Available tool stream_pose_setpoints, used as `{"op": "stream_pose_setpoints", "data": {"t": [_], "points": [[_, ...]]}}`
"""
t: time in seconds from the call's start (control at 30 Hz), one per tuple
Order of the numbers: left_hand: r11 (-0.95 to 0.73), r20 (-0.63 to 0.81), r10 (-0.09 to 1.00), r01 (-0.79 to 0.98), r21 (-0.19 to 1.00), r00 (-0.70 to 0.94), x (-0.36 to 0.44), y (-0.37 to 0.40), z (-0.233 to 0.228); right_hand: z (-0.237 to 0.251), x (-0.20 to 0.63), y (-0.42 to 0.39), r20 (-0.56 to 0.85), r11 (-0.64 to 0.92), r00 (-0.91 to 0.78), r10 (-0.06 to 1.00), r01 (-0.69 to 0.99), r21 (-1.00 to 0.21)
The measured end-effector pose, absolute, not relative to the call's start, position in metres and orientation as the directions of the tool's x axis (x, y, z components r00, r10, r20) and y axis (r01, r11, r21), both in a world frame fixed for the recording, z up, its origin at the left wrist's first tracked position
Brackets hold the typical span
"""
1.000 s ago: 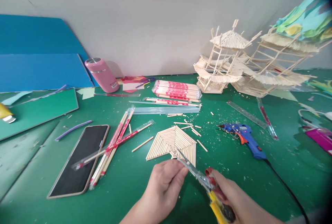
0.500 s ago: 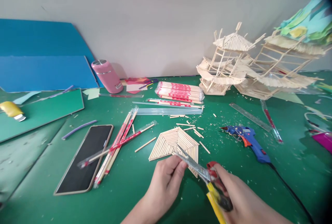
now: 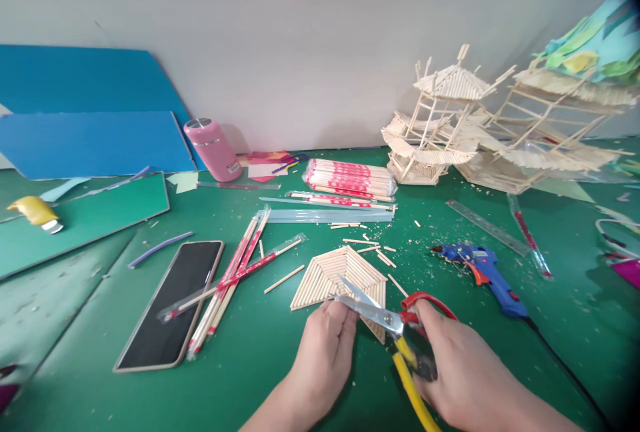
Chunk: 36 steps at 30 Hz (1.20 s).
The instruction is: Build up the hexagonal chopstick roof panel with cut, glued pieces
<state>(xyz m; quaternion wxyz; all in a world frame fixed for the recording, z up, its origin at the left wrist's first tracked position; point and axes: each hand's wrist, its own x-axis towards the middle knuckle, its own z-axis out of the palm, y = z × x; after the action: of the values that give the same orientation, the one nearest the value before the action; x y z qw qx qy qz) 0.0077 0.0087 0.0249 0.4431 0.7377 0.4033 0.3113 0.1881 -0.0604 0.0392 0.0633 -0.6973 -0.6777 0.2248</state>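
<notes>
At the left of the green worktop (image 3: 240, 379), a smartphone (image 3: 163, 312) lies screen up, its case edge pale. Red-and-clear-wrapped chopsticks (image 3: 233, 272) lie to its right; one crosses the screen and the other wrapped sticks.

Right of these, at the centre of the worktop, is the stick panel (image 3: 327, 269). It consists of pale, bare wooden sticks set side by side in wedge-shaped sectors. Within each sector the sticks run parallel and shorten toward the centre; at the seams their ends meet at an angle, giving a nested, web-like pattern. The outer outline is straight-sided and angular. The left sector tapers to a corner, and the right sector extends farther toward me. The near middle portion is partly hidden by my left hand and the blades.

My left hand (image 3: 323, 355) is at the near edge of the panel, fingers bent and drawn together. The fingertips are partly covered by a blade; I cannot tell whether they pinch anything.

The scissors (image 3: 393, 323) point left over the panel, blades parted, one handle red and one yellow. My right hand (image 3: 453, 365) is curled around these handles, which stand apart.

Small stick offcuts (image 3: 385, 258) lie beyond the panel. Farther right rests a blue glue gun (image 3: 493, 279), nozzle toward the panel.
</notes>
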Motion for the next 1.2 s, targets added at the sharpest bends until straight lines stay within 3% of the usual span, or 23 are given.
{"op": "stream_pose_setpoints", "data": {"t": [0.27,0.5,0.57,0.7,0.9,1.03,1.2], "points": [[-0.116,-0.016,0.928,0.328,0.937,0.373,0.013,0.001,0.023,0.031,0.190,-0.043,-0.256,-0.135,0.062,0.965,0.950,-0.281],[0.021,-0.090,0.911,0.171,0.985,0.403,0.012,0.007,0.022,0.043,0.208,-0.036,-0.270,-0.327,0.198,0.942,0.715,-0.618],[0.100,-0.120,0.881,0.068,0.993,0.457,0.012,0.008,0.023,0.043,0.217,-0.034,-0.255,-0.346,0.240,0.937,0.742,-0.574],[0.267,-0.191,0.831,-0.073,0.961,0.523,0.013,0.007,0.024,0.032,0.236,-0.033,-0.177,-0.398,0.357,0.917,0.849,-0.348],[0.553,-0.311,0.719,-0.242,0.797,0.621,0.014,0.008,0.021,0.018,0.253,-0.039,-0.065,-0.427,0.422,0.904,0.887,-0.177],[0.588,-0.336,0.723,-0.281,0.759,0.604,0.014,0.011,0.023,0.015,0.259,-0.044,-0.048,-0.361,0.357,0.933,0.925,-0.116],[0.499,-0.337,0.812,-0.267,0.824,0.477,0.010,0.020,0.031,0.023,0.271,-0.054,-0.092,-0.261,0.252,0.963,0.960,-0.099]]}}
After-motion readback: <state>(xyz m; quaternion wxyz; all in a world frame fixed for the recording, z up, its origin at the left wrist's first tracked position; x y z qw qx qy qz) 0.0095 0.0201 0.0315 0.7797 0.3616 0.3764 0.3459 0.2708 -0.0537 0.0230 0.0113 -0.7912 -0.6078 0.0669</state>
